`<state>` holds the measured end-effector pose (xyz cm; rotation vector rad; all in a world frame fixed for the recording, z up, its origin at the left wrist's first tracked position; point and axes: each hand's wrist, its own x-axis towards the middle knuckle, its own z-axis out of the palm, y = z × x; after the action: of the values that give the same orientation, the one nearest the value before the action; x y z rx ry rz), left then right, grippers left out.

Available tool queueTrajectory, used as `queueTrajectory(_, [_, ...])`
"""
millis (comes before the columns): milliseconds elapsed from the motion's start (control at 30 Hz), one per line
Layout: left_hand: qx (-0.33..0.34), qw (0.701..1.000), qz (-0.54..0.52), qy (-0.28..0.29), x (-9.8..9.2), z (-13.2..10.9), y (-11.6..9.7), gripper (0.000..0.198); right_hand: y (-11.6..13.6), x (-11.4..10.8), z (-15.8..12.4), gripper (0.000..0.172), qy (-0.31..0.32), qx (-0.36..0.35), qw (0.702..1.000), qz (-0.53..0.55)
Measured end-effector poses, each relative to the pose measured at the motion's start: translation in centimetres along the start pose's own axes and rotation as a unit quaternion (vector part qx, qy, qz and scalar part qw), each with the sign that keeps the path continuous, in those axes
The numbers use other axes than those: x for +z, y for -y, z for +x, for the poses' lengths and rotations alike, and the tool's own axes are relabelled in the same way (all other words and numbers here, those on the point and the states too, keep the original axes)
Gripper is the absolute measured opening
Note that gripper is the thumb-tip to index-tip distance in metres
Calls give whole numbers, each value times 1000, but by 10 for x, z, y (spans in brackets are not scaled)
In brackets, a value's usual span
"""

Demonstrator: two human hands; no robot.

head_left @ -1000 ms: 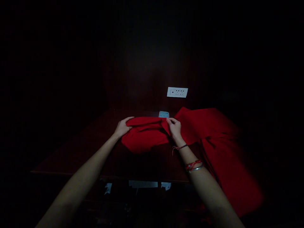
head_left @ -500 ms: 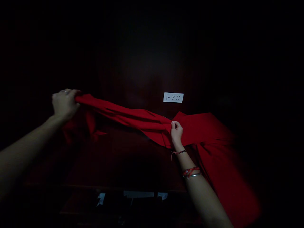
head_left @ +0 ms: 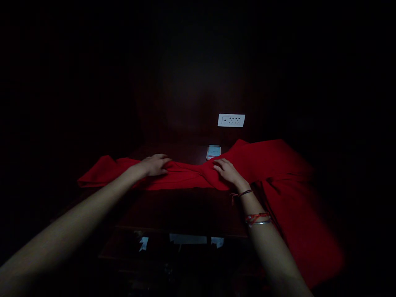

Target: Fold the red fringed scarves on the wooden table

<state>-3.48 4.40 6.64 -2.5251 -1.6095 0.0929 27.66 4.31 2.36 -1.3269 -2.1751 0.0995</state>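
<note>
Fabric (head_left: 266, 161), plain red, lies across the dark table (head_left: 185, 210) before you, under both your hands. To your left it runs as a narrow, wrinkled strip; to your right it widens into a broad piece, and a long panel of it reaches down toward you beside your right forearm. Your left hand (head_left: 154, 165) rests palm down on the strip, its fingers stretched toward the right and the thumb apart from them. Your right hand (head_left: 226, 170) lies near where the strip meets the wider part, fingers loosely spread and bent over the fabric, with a dark cord (head_left: 245, 192) at the wrist and a red band (head_left: 258, 216) and a metal bangle (head_left: 262, 222) higher up. Just behind the fabric, near your right fingertips, sits a phone (head_left: 213, 152) with its screen lit. A white socket plate (head_left: 231, 120) is on the wall beyond. Pale items (head_left: 188, 239) show below the table's front edge, too dark to make out.
</note>
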Motion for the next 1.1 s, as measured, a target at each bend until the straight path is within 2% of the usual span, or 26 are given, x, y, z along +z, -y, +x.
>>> queueTrajectory(67, [135, 989, -32, -46, 6, 19, -44, 54, -3, -3, -3, 38, 15, 21, 1000, -1])
queueTrajectory(100, [177, 981, -39, -74, 9, 27, -63, 56, -5, -4, -4, 42, 33, 29, 999, 4])
queueTrajectory(167, [222, 968, -55, -107, 17, 42, -88, 56, -9, -5, -7, 54, 82, 46, 995, 10])
queueTrajectory(200, [228, 965, -64, -112, 21, 48, -93, 52, -11, -5, -8, 59, 106, 56, 993, 10])
queueTrajectory(267, [227, 964, -76, -114, 28, 57, -94, 37, -14, -4, -9, 63, 144, 80, 986, 3])
queueTrajectory(333, [222, 965, -70, -124, 32, 60, -84, 26, -14, -3, -10, 61, 172, 111, 979, -14])
queueTrajectory(500, [172, 959, -68, -213, 20, 44, -63, 23, -10, -4, -9, 53, 207, 144, 965, -69])
queueTrajectory(533, [169, 961, -77, -207, 16, 39, -64, 22, -9, -4, -10, 53, 208, 149, 963, -81])
queueTrajectory(567, [175, 965, -88, -175, 12, 36, -66, 21, -9, -3, -10, 53, 210, 159, 960, -92])
queueTrajectory(667, [204, 968, -143, 7, 8, 31, -71, 25, -11, -2, -11, 53, 226, 187, 949, -112])
queueTrajectory(700, [198, 965, -170, 36, 9, 33, -71, 29, -12, -2, -11, 53, 229, 190, 948, -112])
queueTrajectory(733, [178, 964, -195, 22, 10, 36, -71, 33, -13, -2, -11, 53, 229, 188, 949, -110])
queueTrajectory(833, [98, 962, -214, -139, 21, 52, -68, 37, -15, -4, -10, 52, 205, 167, 959, -105])
queueTrajectory(867, [88, 963, -201, -159, 26, 58, -68, 36, -14, -6, -10, 51, 190, 156, 964, -105])
queueTrajectory(900, [90, 967, -187, -149, 31, 63, -68, 36, -12, -10, -12, 50, 171, 143, 969, -106])
queueTrajectory(1000, [105, 978, -180, -34, 42, 75, -66, 34, -1, -23, -25, 39, 140, 101, 978, -119])
queueTrajectory(1100, [95, 973, -204, 42, 39, 78, -58, 20, 11, -33, -46, 27, 176, 80, 965, -177])
